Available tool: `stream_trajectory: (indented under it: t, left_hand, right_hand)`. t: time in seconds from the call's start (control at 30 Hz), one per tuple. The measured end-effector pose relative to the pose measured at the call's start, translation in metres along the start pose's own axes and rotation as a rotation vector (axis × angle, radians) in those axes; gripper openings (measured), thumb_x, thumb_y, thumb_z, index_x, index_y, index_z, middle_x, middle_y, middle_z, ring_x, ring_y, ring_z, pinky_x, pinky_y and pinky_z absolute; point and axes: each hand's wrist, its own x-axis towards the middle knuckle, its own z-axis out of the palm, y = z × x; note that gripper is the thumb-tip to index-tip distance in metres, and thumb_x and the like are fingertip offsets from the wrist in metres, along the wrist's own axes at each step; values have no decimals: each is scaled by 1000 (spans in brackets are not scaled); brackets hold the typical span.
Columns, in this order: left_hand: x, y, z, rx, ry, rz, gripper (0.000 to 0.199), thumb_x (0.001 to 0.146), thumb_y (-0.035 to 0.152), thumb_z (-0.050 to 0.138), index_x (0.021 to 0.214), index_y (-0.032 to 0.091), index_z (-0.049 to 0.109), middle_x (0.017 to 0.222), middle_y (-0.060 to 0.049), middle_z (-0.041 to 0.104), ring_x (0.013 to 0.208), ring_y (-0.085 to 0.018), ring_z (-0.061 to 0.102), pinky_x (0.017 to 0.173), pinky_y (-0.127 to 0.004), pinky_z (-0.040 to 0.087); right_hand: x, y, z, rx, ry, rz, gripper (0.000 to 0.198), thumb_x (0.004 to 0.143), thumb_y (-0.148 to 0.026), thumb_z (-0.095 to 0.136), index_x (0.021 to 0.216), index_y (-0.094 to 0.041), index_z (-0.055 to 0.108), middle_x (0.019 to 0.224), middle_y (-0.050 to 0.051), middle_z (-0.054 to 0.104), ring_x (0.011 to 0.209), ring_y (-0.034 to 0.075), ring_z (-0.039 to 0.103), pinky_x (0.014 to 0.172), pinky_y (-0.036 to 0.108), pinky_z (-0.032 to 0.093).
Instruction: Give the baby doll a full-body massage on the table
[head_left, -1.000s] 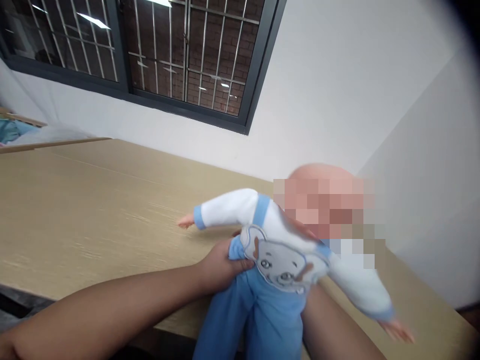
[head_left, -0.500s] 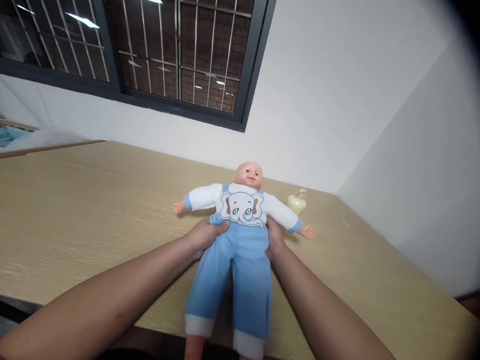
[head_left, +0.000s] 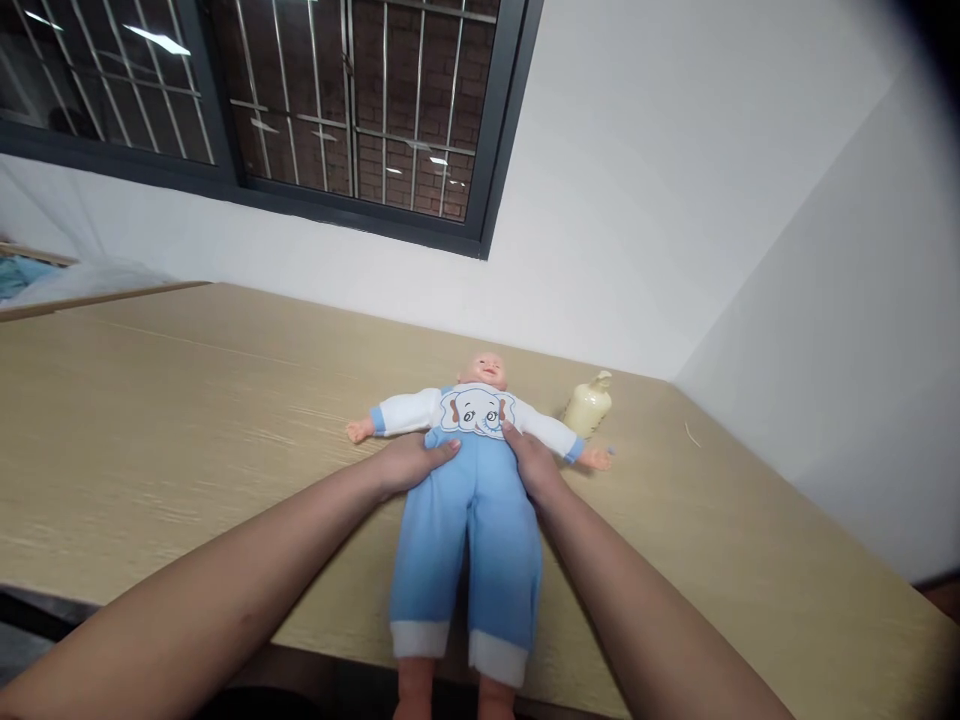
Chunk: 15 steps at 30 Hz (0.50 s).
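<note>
A baby doll point(head_left: 472, 500) in a white top and blue trousers lies face up on the wooden table, its head toward the wall and its feet past the near edge. An elephant patch point(head_left: 478, 412) covers its chest. My left hand point(head_left: 412, 462) wraps around the doll's waist on the left, thumb on the front. On the other side of the waist, my right hand point(head_left: 531, 460) grips it too, its thumb by the elephant's trunk. The fingers of both hands are partly hidden beneath the doll.
A cream-coloured bottle point(head_left: 588, 406) stands behind the doll's outstretched arm on the right. A thin pale strip point(head_left: 692, 434) lies farther right on the table point(head_left: 187, 430). Beyond are a white wall point(head_left: 637, 200) and a barred window point(head_left: 360, 110). Plastic-wrapped material point(head_left: 82, 280) sits at the far left.
The doll's upper body has tipped back and sunk toward the table, its face now turned upward. My right thumb has come onto the doll's front. More of the bottle shows.
</note>
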Motion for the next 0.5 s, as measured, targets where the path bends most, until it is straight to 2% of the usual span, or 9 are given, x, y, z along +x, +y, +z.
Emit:
stream_trajectory:
  t: [0.13,0.23,0.3,0.37,0.43,0.47,0.5]
  left_hand:
    - [1,-4,-4,163,44,-14,64,71,67,69,113,19,72,113,-14,73,113,-39,63,96,-41,45]
    - [2,-5,-9,243,8,-90,67,69,74,65,107,19,74,95,-14,76,89,-37,70,84,-40,49]
    - [2,1,-14,397,29,-112,64,68,77,62,93,19,75,81,-14,75,80,-37,70,78,-40,48]
    - [-3,15,-16,614,137,-19,60,71,76,60,80,18,73,77,-15,72,83,-37,68,78,-41,47]
    - [-14,37,-15,742,251,177,53,78,69,57,79,18,70,81,-14,71,87,-35,66,81,-41,47]
    - [-22,50,-12,697,269,284,47,82,63,56,86,18,70,87,-12,71,88,-32,66,82,-39,48]
    - [-33,63,-9,588,216,388,42,84,59,58,91,19,71,94,-11,72,90,-29,66,83,-37,49]
  right_hand:
    - [-2,0,-2,17,-4,46,67,80,-65,62,128,-19,63,124,9,69,121,32,60,105,45,45]
    - [-3,-1,-2,15,-2,73,65,79,-66,63,125,-19,65,124,11,68,116,31,63,102,44,48]
    - [-4,-2,-2,14,-5,79,65,80,-66,62,124,-19,65,124,11,68,115,31,63,100,43,49]
    - [-4,-3,-3,14,-15,84,66,81,-67,60,125,-18,64,124,12,68,114,31,64,98,43,50]
    - [-4,-4,-3,7,-33,80,68,81,-68,58,126,-17,63,124,12,68,114,30,64,97,44,50]
    - [-5,-5,-4,2,-49,66,68,82,-68,57,127,-16,63,123,13,68,114,30,64,97,44,50]
    - [-6,-6,-4,-4,-67,46,69,82,-68,57,127,-16,62,123,13,68,115,31,63,98,44,50]
